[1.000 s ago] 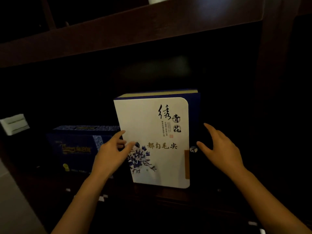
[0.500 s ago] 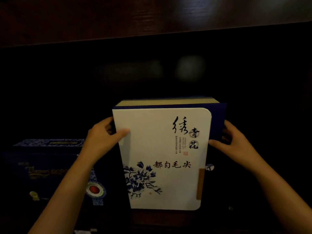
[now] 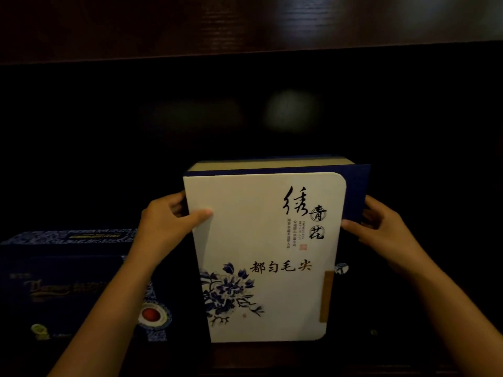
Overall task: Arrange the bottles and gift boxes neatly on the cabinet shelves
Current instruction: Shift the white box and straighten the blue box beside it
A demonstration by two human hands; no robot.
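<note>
While both hands clamped the white gift box [image 3: 266, 257] by its sides, the step in hand looked like setting it upright on the cabinet shelf [image 3: 272, 357], at centre frame. The left hand [image 3: 166, 224] gripped the left edge with its thumb laid over the white front; the right hand [image 3: 381, 227] held the blue right edge, fingers wrapped behind. Whether the base already rested on the shelf could not be told in the dark. Next, the box probably needed squaring with the dark blue gift box [image 3: 73, 284] lying low at the left of the frame, then a clean release. Black brush characters ran down the upper right of the front, with small print reading "CHINESE TEA"; a row of four characters sat beside a blue flower. Gold script on the blue box was too blurred to read.
</note>
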